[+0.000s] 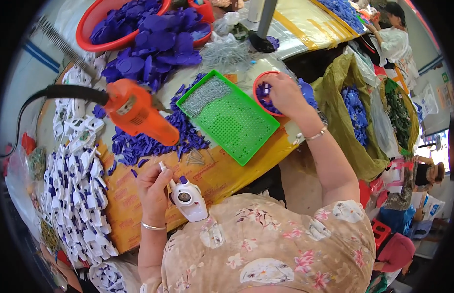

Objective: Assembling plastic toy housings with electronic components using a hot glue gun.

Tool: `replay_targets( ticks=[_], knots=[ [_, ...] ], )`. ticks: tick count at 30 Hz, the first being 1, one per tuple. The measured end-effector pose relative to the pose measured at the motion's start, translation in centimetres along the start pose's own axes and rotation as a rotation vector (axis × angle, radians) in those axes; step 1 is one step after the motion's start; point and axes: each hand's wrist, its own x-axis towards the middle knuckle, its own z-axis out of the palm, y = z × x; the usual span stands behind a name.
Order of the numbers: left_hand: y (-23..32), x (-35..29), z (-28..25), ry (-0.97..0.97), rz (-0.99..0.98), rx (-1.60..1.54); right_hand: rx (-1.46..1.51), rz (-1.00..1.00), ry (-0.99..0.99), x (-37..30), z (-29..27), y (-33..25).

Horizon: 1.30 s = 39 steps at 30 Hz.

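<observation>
At the table's near edge, my left hand (153, 188) is closed with its fingertips pinched round a slim white plastic piece (163, 166). Against that hand leans a white plastic casing (190, 201) with a round grey dial and a purple part on top; whether the slim piece belongs to it I cannot tell. My right hand (285, 95) reaches into a small red bowl (260, 108) of purple plastic pieces. Its fingers are bent together over the pieces, and what they pinch is mostly hidden. Beside the bowl lies a green tray (246, 127) with many silver screws at its far end.
An orange electric screwdriver (139, 115) hangs over a heap of small purple parts (134, 146). White-and-purple assembled casings (78, 195) cover the left side. Farther back stands a red basin (85, 36) of purple pieces; sacks (329, 105) stand right. Other people (395, 29) are at far right.
</observation>
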Motion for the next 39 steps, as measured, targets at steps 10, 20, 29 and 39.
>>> replay_targets(
  ticks=[10,20,29,39],
  knots=[
    [1.6,-1.2,2.0,-0.087,0.401,0.392,1.281,0.032,-0.384,-5.1,-1.5,-17.2],
    [1.1,-2.3,-0.1,-0.123,0.58,0.555,0.999,-0.34,-0.403,-3.3,1.3,-20.9],
    [0.7,-2.1,-0.2,-0.143,0.64,0.547,0.807,-0.547,-0.441,-1.8,0.7,-21.0],
    [-0.9,-2.2,0.0,-0.046,0.638,0.505,0.711,-0.498,-0.444,-3.1,1.6,-21.3]
  ],
)
